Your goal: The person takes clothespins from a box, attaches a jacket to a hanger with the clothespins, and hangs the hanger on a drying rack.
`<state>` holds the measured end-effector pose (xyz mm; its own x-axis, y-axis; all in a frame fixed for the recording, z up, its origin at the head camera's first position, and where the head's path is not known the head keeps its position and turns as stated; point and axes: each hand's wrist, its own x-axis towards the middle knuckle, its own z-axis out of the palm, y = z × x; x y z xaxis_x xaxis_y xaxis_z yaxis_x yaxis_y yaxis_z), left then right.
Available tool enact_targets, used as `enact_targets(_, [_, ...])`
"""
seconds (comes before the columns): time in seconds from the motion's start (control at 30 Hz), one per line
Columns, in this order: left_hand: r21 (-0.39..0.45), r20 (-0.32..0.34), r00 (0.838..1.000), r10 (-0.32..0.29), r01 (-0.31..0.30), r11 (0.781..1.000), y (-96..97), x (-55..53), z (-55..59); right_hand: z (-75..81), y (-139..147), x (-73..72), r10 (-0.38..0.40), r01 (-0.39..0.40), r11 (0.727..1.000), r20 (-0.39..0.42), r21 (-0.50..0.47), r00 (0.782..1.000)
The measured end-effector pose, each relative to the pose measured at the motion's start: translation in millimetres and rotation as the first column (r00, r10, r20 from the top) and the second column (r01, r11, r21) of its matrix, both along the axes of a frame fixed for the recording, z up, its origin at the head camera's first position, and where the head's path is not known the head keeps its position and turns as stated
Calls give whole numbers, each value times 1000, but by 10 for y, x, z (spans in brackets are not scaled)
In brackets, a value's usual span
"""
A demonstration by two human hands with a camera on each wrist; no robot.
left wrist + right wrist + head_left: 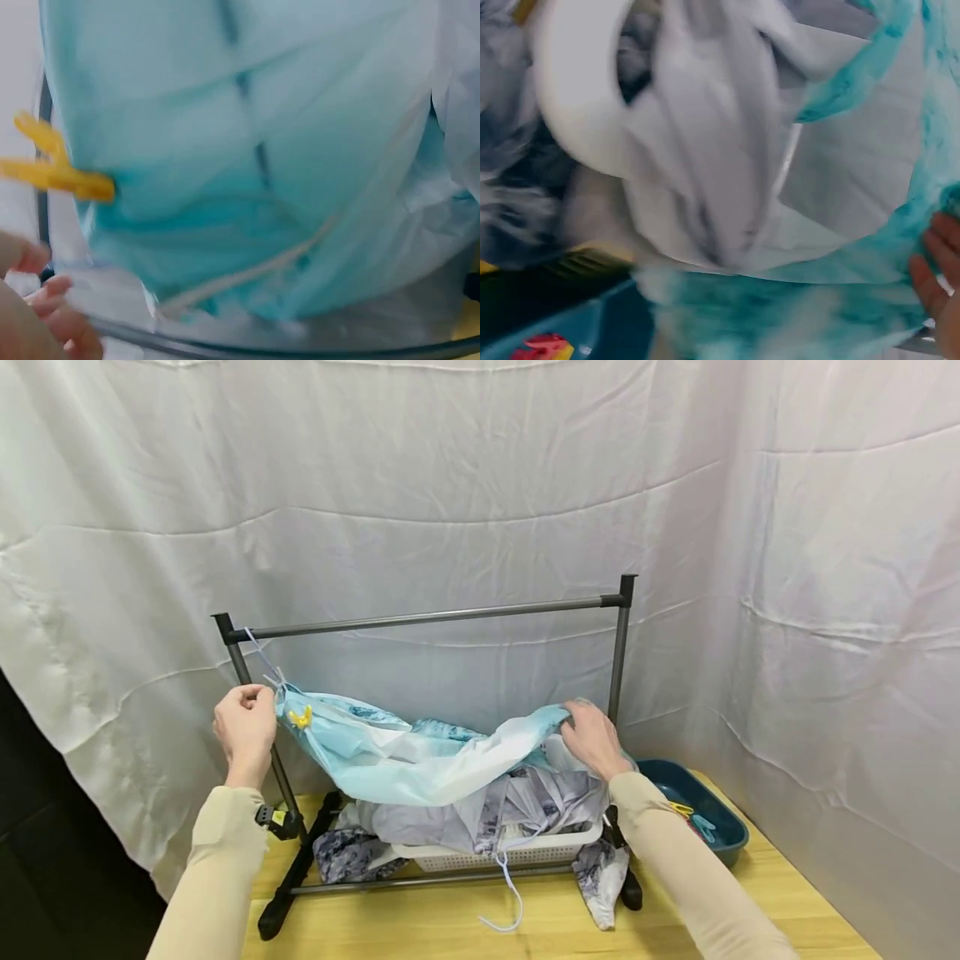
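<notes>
Extending both cream-sleeved forearms point(223, 852) forward to a light-blue-and-white thin fabric garment point(427, 764) below a grey metal rail point(435, 617).
Left hand point(246, 727) points upward beside the garment's left end, near a yellow plastic clip point(300, 718); fingers bent, whether pinching cannot be told. Right hand point(592, 739) angles inward, back uppermost, fingers pinching the garment's right end. Garment spans between both hands, above a white perforated plastic basket point(450, 862).
</notes>
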<state>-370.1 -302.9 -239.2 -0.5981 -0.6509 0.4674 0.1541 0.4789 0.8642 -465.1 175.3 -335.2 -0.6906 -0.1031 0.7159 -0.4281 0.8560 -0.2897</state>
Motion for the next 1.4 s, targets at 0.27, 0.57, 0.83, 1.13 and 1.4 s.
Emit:
enact_targets(0.27, [-248,-354,935,40,-135,959,450,95,7,236,-138,-79,188,-187,953,22,238,982])
enact_targets(0.57, [-796,313,831,-459,494,351,1091,317,-344,71,-297,-76,220,-299,938,364,177,905])
enact_targets(0.83, [-960,275,939,-208,280,-9,1527,507,-820,-144,-190,-16,217,-302,943,433,137,875])
enact_targets(1.13, [-998,27,974,-226,38,41,1445,269,-1287,-473,-147,137,299,-350,934,375,72,878])
enact_targets(1.4, [-987,-14,995,-99,2,163,1361,122,-1586,-595,-172,283,288,-362,924,403,121,869])
